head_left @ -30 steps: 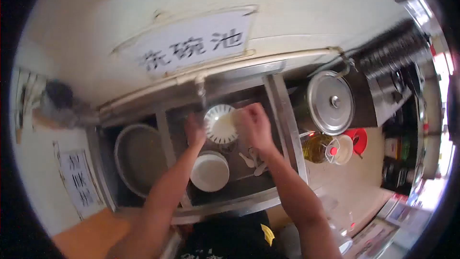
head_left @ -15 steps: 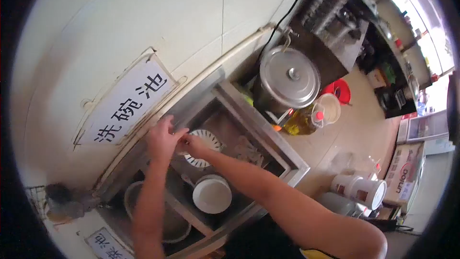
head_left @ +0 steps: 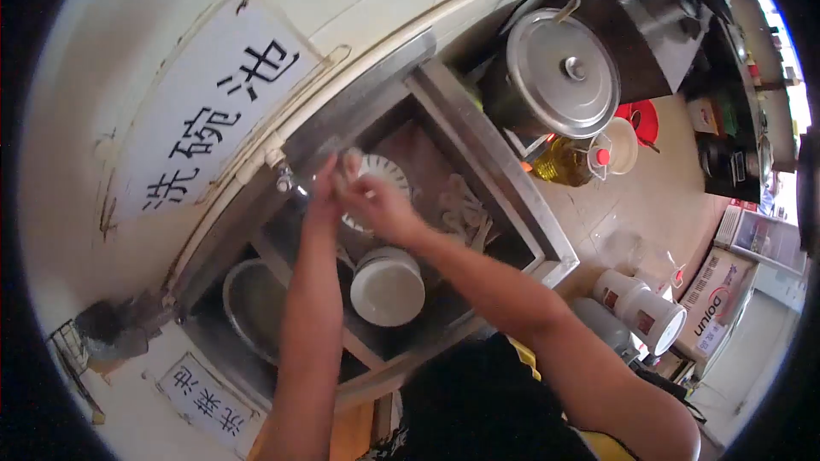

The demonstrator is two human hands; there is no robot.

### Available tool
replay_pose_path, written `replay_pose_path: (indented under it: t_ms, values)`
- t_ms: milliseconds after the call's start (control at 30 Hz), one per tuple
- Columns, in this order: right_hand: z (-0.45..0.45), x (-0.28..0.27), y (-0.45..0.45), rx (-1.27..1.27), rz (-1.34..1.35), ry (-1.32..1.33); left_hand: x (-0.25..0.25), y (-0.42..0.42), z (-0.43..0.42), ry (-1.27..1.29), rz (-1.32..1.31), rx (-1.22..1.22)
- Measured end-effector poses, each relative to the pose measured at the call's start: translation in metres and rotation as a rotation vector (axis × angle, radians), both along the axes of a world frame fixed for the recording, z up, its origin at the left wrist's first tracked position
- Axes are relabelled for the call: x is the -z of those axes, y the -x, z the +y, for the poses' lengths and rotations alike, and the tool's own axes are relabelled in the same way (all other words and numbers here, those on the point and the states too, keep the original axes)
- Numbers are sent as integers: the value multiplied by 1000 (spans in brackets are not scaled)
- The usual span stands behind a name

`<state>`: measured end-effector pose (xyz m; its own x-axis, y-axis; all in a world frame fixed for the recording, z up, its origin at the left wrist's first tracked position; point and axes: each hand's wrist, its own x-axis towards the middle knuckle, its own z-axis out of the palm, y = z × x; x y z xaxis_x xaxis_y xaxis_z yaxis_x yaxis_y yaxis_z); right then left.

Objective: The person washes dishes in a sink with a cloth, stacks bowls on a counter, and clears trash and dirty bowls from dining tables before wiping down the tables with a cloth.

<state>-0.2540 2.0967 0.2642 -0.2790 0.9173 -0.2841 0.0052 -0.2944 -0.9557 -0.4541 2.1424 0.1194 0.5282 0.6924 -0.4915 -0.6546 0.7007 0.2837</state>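
My left hand [head_left: 324,190] and my right hand [head_left: 381,205] meet above the sink, close to the tap [head_left: 287,181]. Motion blurs the fingers of both, and whether anything lies between them is hidden. Behind and below my right hand is a white plate [head_left: 395,172] with dark stripes round its rim, partly covered. Nearer to me, white bowls [head_left: 387,288] sit stacked in the same basin. A pale, crumpled cloth-like thing [head_left: 464,207] lies in the basin to the right.
A steel divider [head_left: 286,266] separates the basin from a second one holding a large round container [head_left: 242,300]. Beyond the sink's right rim [head_left: 504,166] stand a big lidded pot [head_left: 564,72], an oil jug [head_left: 562,166] and white buckets [head_left: 641,312]. A sign [head_left: 213,111] hangs on the wall.
The view has tilted and shifted, so the sink sits higher. My left hand has come away from the tap side toward my right hand, and the tap now shows.
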Motion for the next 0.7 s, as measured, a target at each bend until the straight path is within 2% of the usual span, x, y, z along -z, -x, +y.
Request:
replay_pose_path:
  t_ms: [33, 100, 133, 200, 233, 300, 333, 367, 400, 433, 467, 500, 533, 567, 633, 667, 700]
  values:
    - [5, -7, -18, 8, 4, 66, -9, -8, 5, 21, 9, -10]
    - [12, 5, -46, -71, -411, -234, -50, -43, 8, 481, 411, -581]
    - [21, 3, -43, -112, -587, -334, -55, -44, 0, 498, 428, -587]
    - [28, 10, -27, -248, -774, -502, -64, -44, -18, 338, 244, -570]
    - [37, 20, -13, -251, -762, -486, -86, -50, -28, 319, 220, -571]
    - [53, 42, 18, -503, -763, -326, -68, -20, -61, 244, 253, -615]
    - [51, 42, 26, -500, -755, -317, -63, -8, -76, 158, 269, -663]
    - [50, 38, 33, -397, -675, -376, -99, -11, -77, 374, 574, -640]
    - [48, 36, 38, -297, -595, -436, -114, -10, -74, 380, 580, -644]
    - [46, 38, 41, -215, -465, -530, -125, -7, -71, 430, 371, -528]
    - [38, 39, 46, -225, -458, -527, -128, -3, -71, 474, 160, -410]
    - [25, 38, 50, -184, -330, -398, -114, 3, -71, 479, 161, -414]
    - [15, 37, 52, -138, -210, -271, -85, 12, -70, 299, 152, -341]
    - [7, 33, 47, -139, -217, -270, -54, 18, -68, 119, 139, -266]
    - [-1, 15, 31, -16, 23, -113, -1, 22, -68, 77, 191, -257]
    - [7, 7, 30, -19, 19, -109, 22, 24, -67, 29, 252, -246]
    - [18, -1, 27, 55, -40, -46, 41, 29, -61, 120, 18, -137]
